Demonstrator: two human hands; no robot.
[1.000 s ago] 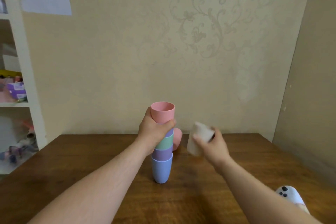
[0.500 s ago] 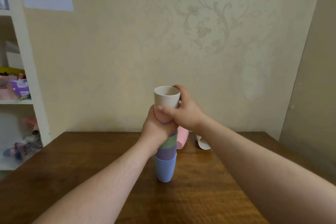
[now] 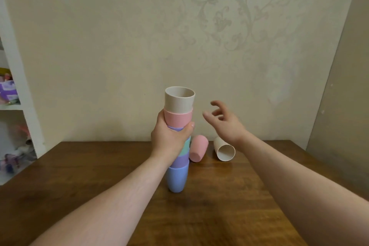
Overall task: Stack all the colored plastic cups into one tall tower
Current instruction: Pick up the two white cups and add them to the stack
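The left hand [image 3: 169, 142] was clamped round the middle of the tower [image 3: 178, 140], fingers wrapped behind and thumb across the front at the seam under the pink cup [image 3: 177, 119]; the forearm ran up from the lower left, wrist nearly straight. The right hand [image 3: 225, 124] hung in the air just right of the tower's top, fingers spread and loosely curled, holding nothing, palm turned toward the stack; its forearm came in from the lower right.

The tower stood on the tabletop [image 3: 229, 195], leaning a little; from the bottom it showed a blue cup [image 3: 176, 179], a purple one, a green one, more purple under the thumb, the pink, and a cream cup [image 3: 179, 100] on top, mouth up. Just behind and to the right lay a second pink cup [image 3: 198, 151] on its side, and near it a second cream cup [image 3: 224, 149], also on its side with its mouth toward the camera; these two were not yet stacked.

The cups looked like thin, stiff plastic, light and smooth; a cup on its side would probably roll at a nudge, so the wall near the rim, pinched across its width, seemed the place to take hold; a tall nested stack this light would likely tip easily, so a steadying grip at mid-height made sense.
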